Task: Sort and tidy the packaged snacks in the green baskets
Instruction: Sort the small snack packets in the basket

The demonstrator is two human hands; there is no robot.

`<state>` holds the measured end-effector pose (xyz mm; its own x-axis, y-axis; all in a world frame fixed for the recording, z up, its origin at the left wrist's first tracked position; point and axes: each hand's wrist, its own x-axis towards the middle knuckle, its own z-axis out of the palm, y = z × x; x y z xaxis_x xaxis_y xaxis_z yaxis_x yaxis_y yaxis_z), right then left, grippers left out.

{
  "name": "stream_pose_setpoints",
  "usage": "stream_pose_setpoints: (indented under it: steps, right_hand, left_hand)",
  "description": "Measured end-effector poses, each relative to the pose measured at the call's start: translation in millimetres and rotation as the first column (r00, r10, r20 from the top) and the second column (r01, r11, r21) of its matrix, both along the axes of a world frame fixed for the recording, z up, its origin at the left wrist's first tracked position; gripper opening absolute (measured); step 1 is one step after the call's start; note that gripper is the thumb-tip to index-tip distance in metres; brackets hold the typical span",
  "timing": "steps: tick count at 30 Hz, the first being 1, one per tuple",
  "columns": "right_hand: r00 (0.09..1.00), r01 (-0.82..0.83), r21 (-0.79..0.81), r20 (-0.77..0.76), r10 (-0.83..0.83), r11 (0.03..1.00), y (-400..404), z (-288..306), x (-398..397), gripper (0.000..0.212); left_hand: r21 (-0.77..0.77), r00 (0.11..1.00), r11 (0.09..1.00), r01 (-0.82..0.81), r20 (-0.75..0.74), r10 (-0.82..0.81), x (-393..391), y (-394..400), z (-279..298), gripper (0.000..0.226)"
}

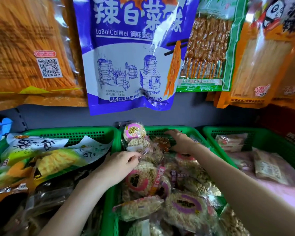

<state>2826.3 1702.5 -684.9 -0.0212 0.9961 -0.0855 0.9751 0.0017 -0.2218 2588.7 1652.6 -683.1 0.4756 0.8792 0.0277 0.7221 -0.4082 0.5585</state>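
Lower centre of frame, the round cakes (160,184) lie jumbled in the mid basket (111,193); best to stand them in a row w/ labels facing out. Left hand (119,165) pinches a wrapper edge, its grip closed on it; right hand (181,142), farther back, lies flat and open on packs. Count: 3 green baskets, 2 hands, approx. 5 bags hanging at top.

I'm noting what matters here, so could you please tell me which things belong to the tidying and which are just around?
In the job:
left hand
right hand
round rice cakes
middle green basket
corn snack bags

Just around:
hanging blue bag
skewer pack
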Motion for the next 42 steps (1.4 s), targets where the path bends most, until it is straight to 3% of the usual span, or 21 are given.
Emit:
stream_pose_setpoints:
  steps: [3,8,10,12,13,15,18,22,25,27,31,35,37,42]
  right_hand:
    - [0.996,0.053,-0.030,0.072,-0.051,0.998,9,-6,-1,0.069]
    - [0.997,0.076,0.062,0.003,-0.076,0.995,4,-6,-6,0.049]
    - [0.989,0.062,0.141,-0.145,-0.041,0.988,-1,3,-14,0.042]
    - [0.912,0.009,0.082,-0.410,0.025,0.997,-5,11,-31,0.049]
    - [0.880,-0.056,0.017,-0.472,0.058,0.998,-5,13,-41,0.055]
    - [0.929,-0.136,-0.097,-0.359,0.093,0.986,-3,10,-59,0.066]
    - [0.947,-0.132,-0.062,-0.301,0.108,0.989,4,6,-68,0.067]
    - [0.951,0.060,0.081,-0.308,-0.032,0.995,1,23,-45,0.025]
    - [0.896,0.340,0.192,-0.364,-0.255,0.921,-8,42,-7,0.026]
    - [0.872,0.421,0.208,-0.363,-0.329,0.883,-16,54,12,0.006]
    - [0.829,0.458,0.154,-0.429,-0.358,0.875,-28,58,19,0.017]
    - [0.818,0.430,0.193,-0.498,-0.289,0.882,-40,51,14,0.010]
    - [0.764,0.453,0.199,-0.589,-0.264,0.869,-44,48,16,0.009]
    - [0.664,0.497,0.247,-0.726,-0.181,0.832,-53,49,24,0.026]
  left_hand:
    - [0.003,1.000,1.000,-0.005,0.002,0.005,0,2,-1,0.032]
    - [0.001,1.000,1.000,0.006,0.003,-0.006,3,3,0,0.031]
    - [-0.013,1.000,1.000,0.018,-0.004,-0.018,4,2,1,0.029]
    - [-0.022,0.999,0.999,0.047,-0.005,-0.047,3,3,1,0.028]
    - [-0.023,0.998,0.998,0.059,0.001,-0.059,1,3,0,0.028]
    - [-0.033,0.998,0.997,0.066,0.007,-0.066,-4,1,-1,0.028]
    - [-0.014,0.997,0.997,0.076,0.018,-0.076,-12,-3,-2,0.042]
    - [-0.010,0.994,0.995,0.104,0.034,-0.103,-15,-4,-2,0.035]
    - [-0.019,0.993,0.993,0.120,0.025,-0.120,-16,-7,-1,0.041]
    - [-0.039,0.991,0.991,0.130,0.016,-0.129,-17,-8,0,0.053]
    - [-0.036,0.991,0.991,0.131,-0.024,-0.132,-17,-14,6,0.060]
    - [-0.063,0.990,0.993,0.098,-0.091,-0.103,-14,-24,13,0.033]
    - [-0.073,0.981,0.992,0.107,-0.153,-0.117,-13,-30,18,0.027]
    - [-0.216,0.937,0.953,0.213,-0.231,-0.262,-21,-46,34,0.037]
